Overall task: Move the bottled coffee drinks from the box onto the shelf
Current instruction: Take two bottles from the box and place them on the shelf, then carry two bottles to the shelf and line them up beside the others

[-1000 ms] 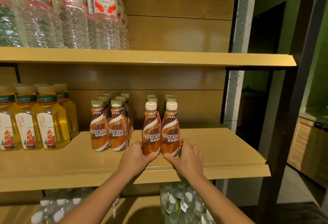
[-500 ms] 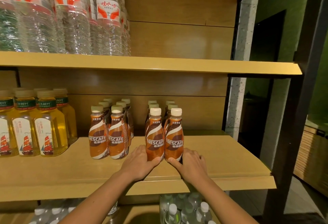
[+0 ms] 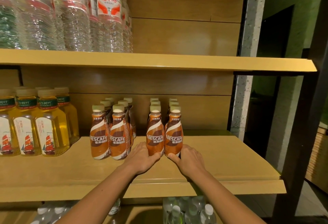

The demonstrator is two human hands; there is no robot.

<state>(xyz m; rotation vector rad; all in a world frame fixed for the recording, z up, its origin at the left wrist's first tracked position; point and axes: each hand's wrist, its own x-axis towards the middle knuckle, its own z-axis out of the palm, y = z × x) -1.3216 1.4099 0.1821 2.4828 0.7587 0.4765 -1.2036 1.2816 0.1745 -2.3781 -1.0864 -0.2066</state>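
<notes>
Front pair: two coffee bottles [image 3: 164, 135] stand upright, touching side by side, toward the right half of the middle shelf [image 3: 221, 167], set back from its front edge.
Left hand [image 3: 142, 158]: fingers wrapped round the base of the left bottle of the pair, thumb across its front.
Right hand [image 3: 188, 158]: fingers curled round the base of the right bottle, thumb at its front.
Rows behind: more caps line up behind the pair; those bottles' bodies are hidden.
Left group [image 3: 110, 133]: a second block of coffee bottles, apart from the pair, toward the shelf's middle.
Writing: "NESCAFE" with Chinese characters beneath.
Tea bottles [image 3: 35, 124]: yellow, ship on label, at the shelf's left end, cut off by the frame.
Water bottles [image 3: 71, 14]: upper shelf, left; "Wahaha" readable, tops cut off.
Below: clear bottles [image 3: 188, 209], partly hidden.
</notes>
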